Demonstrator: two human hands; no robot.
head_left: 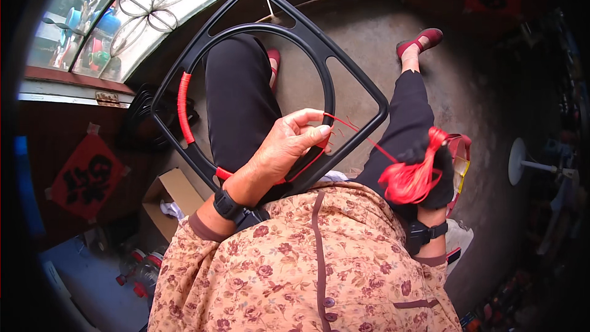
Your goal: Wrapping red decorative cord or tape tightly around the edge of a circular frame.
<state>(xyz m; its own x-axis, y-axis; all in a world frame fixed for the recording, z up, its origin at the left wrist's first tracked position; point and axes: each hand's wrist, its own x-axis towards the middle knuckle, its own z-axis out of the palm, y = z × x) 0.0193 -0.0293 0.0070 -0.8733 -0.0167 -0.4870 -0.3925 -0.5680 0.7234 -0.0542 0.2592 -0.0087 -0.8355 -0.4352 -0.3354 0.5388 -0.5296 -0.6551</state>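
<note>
A black plastic frame (pixel 307 31), square outside with a round opening, rests across my lap. Red cord (pixel 183 107) is wound around its left inner ring. My left hand (pixel 286 144) reaches through the opening and pinches a red cord strand (pixel 353 128) against the frame's lower edge. The strand runs right to my right hand (pixel 430 172), which wears a black glove and grips a bundle of red cord (pixel 410 181). Both wrists carry black bands.
My legs in black trousers and red shoes (pixel 421 40) stretch over a concrete floor. A stack of black frames (pixel 138 114) lies at the left, a cardboard box (pixel 169 200) beneath it. A glass door with a metal grille (pixel 147 6) stands top left. A white stand (pixel 522 161) is at the right.
</note>
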